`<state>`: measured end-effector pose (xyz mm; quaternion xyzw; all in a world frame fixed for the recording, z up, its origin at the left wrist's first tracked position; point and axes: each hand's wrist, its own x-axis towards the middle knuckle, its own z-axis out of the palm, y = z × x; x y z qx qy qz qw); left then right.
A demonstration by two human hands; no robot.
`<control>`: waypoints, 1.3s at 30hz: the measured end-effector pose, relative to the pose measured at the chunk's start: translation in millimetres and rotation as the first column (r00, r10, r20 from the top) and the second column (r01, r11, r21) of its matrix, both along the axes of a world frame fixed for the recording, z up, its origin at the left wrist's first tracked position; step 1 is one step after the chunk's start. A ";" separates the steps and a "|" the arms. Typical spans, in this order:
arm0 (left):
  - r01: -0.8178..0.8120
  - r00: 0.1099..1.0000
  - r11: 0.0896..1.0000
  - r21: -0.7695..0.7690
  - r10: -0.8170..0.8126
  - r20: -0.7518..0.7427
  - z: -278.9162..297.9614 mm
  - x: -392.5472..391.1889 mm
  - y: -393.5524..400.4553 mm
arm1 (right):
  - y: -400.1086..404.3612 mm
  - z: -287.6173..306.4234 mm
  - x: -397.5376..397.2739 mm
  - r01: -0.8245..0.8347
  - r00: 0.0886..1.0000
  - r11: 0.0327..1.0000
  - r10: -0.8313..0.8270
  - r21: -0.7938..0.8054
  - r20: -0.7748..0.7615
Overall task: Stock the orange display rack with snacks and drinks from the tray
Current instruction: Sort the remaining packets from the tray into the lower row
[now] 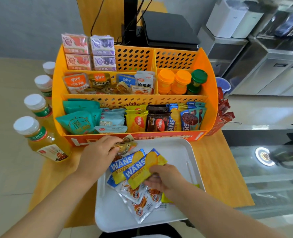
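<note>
Nearest, your white rectangular plastic tray (180,148) sits on the wooden counter (216,169), just in front of the rack. Clear-and-silver snack sachets with orange print (138,208) lie loose on its floor. Your right hand (166,179) is down in the tray, fingers closed on the lower edge of a yellow-and-blue WANSI biscuit packet (142,170); a second matching packet (125,167) lies under it, overlapping. Your left hand (97,150) is at the tray's far left corner, fingers pinched round a small gold-brown fish snack pouch (127,145), right against the rack's front lip.

Left of the rack, four clear juice bottles with white caps (39,133) stand in a row. Beyond the tray, the orange perforated plastic display rack (135,57) holds teal pouches, nabati wafers and more WANSI in the front tier; fish pouches in the middle left; orange-capped and green-capped small bottles (181,81) in the middle right. Pink and purple drink cartons (89,52) fill the back left; the other back bays look empty. Behind it stands a black monitor base (169,28).
</note>
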<state>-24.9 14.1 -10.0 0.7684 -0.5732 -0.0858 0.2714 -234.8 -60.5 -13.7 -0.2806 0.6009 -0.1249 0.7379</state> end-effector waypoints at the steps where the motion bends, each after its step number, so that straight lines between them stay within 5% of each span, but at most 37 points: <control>1: -0.005 1.000 1.000 0.003 0.005 -0.021 -1.9 -0.1 0.9 | 5.1 -0.6 2.6 0.022 1.000 0.999 -0.022 0.043 0.007; 11: -0.043 0.992 0.999 -0.003 0.042 -0.121 -12.3 -3.5 3.1 | 10.8 2.4 49.9 0.194 0.980 0.967 -0.199 0.167 0.015; 22: 0.026 0.999 1.000 0.005 -0.026 -0.035 -18.1 -14.0 2.0 | -13.3 -2.3 19.6 0.084 0.976 0.985 -0.111 -0.149 -0.186; 28: 0.209 0.978 0.969 0.128 -0.207 -0.028 -22.1 -34.6 -3.5 | -38.1 19.0 -25.7 -0.033 0.984 0.957 -0.019 -0.287 -0.176; 31: 0.205 0.970 0.973 0.106 -0.188 -0.156 -18.4 -46.6 -12.4 | -48.3 27.0 -39.1 -0.227 0.952 0.887 0.114 -0.402 -0.285; 34: 0.182 0.924 0.979 0.091 -0.139 -0.355 -12.7 -64.7 -31.4 | -60.9 31.6 -46.8 -0.405 0.896 0.705 0.177 -0.582 -0.408; 39: 0.183 0.750 0.982 0.046 -0.109 -0.652 -8.7 -97.4 -67.4 | -74.8 29.4 -50.4 -0.439 0.898 0.581 0.244 -0.685 -0.367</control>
